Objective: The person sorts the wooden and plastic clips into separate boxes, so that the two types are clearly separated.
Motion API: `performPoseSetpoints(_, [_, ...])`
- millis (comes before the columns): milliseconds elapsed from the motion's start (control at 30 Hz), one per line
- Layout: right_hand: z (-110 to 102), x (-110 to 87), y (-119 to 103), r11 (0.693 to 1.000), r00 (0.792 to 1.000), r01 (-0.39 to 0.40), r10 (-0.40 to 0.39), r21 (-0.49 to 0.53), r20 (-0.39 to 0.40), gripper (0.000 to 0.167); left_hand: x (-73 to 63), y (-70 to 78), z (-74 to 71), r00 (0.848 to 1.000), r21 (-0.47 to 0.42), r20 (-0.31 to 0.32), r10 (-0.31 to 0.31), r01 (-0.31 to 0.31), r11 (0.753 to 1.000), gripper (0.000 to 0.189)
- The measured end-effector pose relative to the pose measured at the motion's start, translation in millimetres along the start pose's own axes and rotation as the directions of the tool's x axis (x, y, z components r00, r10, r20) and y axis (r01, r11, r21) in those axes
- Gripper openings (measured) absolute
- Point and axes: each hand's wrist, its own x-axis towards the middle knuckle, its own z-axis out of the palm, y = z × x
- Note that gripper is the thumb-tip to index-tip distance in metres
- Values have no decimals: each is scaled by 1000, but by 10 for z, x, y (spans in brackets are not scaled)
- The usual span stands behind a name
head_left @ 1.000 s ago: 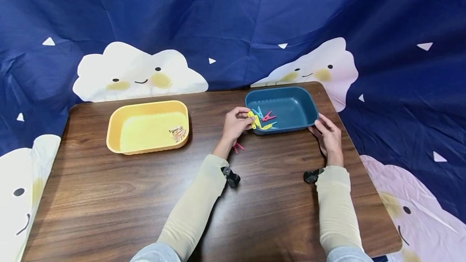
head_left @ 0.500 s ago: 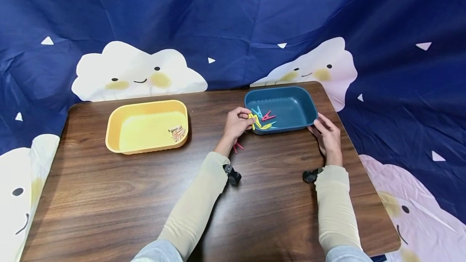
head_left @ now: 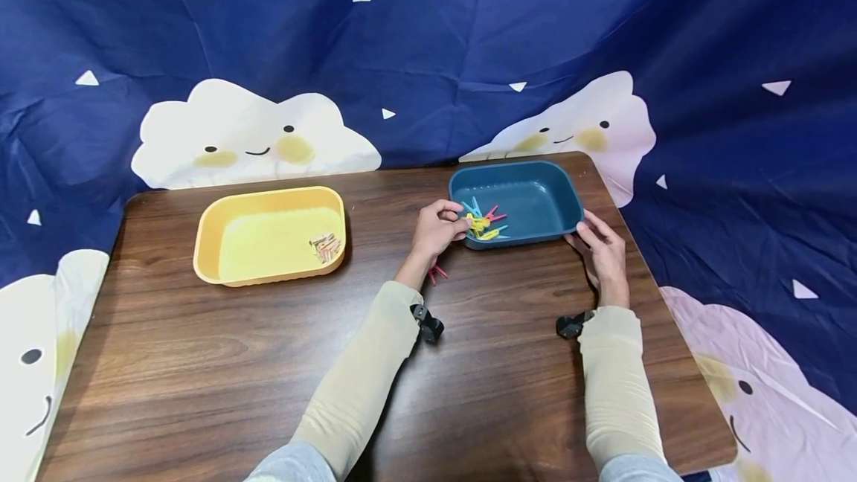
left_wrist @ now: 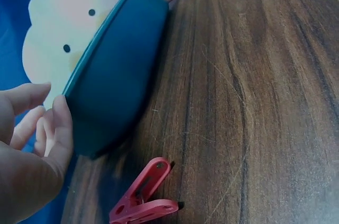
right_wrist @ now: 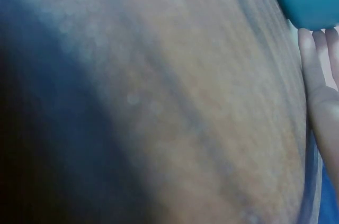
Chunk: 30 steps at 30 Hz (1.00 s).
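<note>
My left hand is at the left end of a dark blue plastic tub. Its thumb and fingers are apart at the rim in the left wrist view, with no clothespin visible between them. Just inside the tub, by these fingertips, lie yellow clothespins, a light blue clothespin and a red clothespin. My right hand holds the tub's near right corner; the right wrist view shows only part of its fingers against the tub. Another red clothespin lies on the table near my left wrist.
A yellow tub stands on the left of the brown wooden table, with several wood-coloured clothespins in its right corner. A dark blue curtain with white clouds hangs behind the table.
The yellow clothespins that were at my left fingertips have dropped into the blue tub, and the hand has let go of them. My right hand has stayed at the corner.
</note>
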Motion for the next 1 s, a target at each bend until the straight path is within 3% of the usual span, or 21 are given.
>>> performPoseSetpoints(433, [4,-3,7,1000,1000,14,-14,3,6,45,-39,26,-150,997,51,79,10,-14,999,40])
performPoseSetpoints(667, [24,-11,-4,1000,1000,5,-5,-2,-1,45,-103,16,-313,987,73,151,-53,42,996,39])
performPoseSetpoints(1000, [18,-11,7,1000,1000,-8,8,-11,-21,44,-206,-38,-510,983,114,169,-79,60,992,47])
